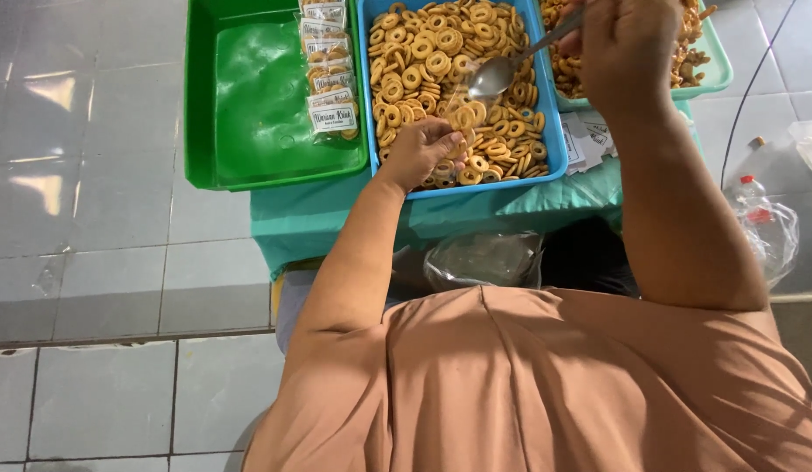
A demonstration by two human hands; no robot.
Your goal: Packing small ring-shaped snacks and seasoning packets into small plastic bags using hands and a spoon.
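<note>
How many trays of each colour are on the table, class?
Green tray: 1
Blue tray, full of ring-shaped biscuits: 1
Pale teal tray, partly hidden behind the right hand: 1
Total: 3 trays

Between the right fingers (598,35), a polished metal spoon (497,74); under the left fingers (441,140), matt baked rings (432,52) in a glossy blue plastic tray (552,131).

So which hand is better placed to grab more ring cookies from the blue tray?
Left. The left hand already rests on the ring cookies in the blue tray; the right hand is raised, gripping the spoon.
</note>
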